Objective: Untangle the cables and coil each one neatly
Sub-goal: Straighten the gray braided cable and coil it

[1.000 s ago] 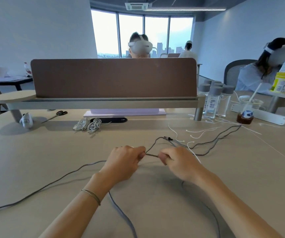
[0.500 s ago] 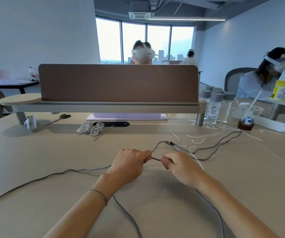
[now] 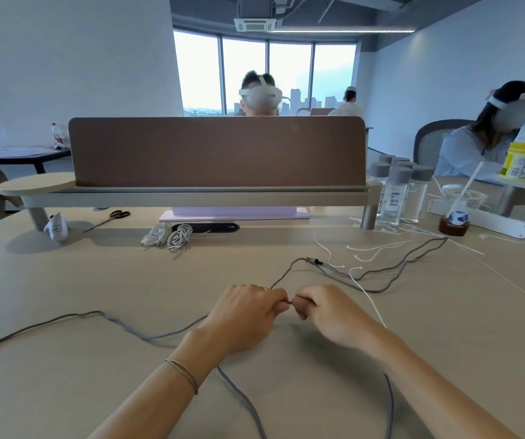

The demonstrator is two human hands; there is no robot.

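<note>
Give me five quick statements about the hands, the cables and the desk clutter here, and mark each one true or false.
1. Both hands pinch the grey cable between them. True; left hand, right hand.
2. Scissors lie on the table to the left. True.
3. The coiled white cables are in the right hand. False: they lie on the table near the divider.
4. The bottles are tipped over. False: they stand upright.
5. The left wrist wears a thin bracelet. True.
</note>
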